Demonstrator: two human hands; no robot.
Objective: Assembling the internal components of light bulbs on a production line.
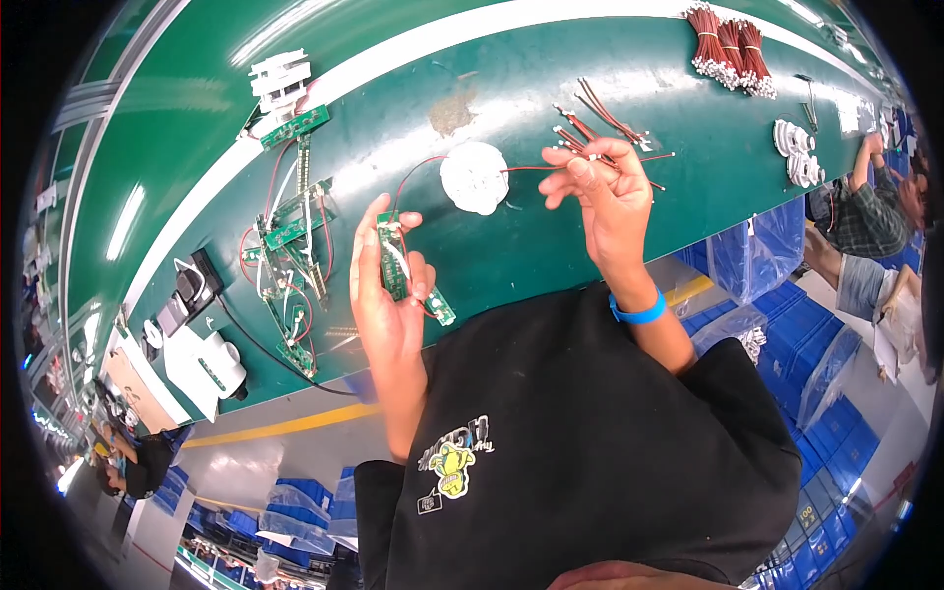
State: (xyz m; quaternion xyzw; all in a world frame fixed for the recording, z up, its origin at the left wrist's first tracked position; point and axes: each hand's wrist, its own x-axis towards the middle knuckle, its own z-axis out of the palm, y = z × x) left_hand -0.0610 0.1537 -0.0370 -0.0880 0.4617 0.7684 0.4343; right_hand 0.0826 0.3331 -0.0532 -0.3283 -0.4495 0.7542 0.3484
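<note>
My left hand (391, 285) is closed around a narrow green circuit board (392, 258), held upright above the bench. A smaller green board (441, 306) hangs by wires below its fingers. From the top of the held board a thin red wire (413, 173) curves to a white round plastic part (474, 178) lying on the bench. Another stretch of red wire (528, 168) leaves that part's right side and reaches my right hand (610, 192). Thumb and forefinger there pinch at the wire, its end partly hidden by the fingers. Beyond that hand lie loose dark red wires (602, 113) with white connectors.
Wired green boards (295, 231) lie in a tangle on the left of the green bench (531, 79). Tied red wire bundles (730, 49) and white round parts (797, 153) sit at the right. A black cable (270, 349) crosses the bench's left. Another person (860, 221) works at far right.
</note>
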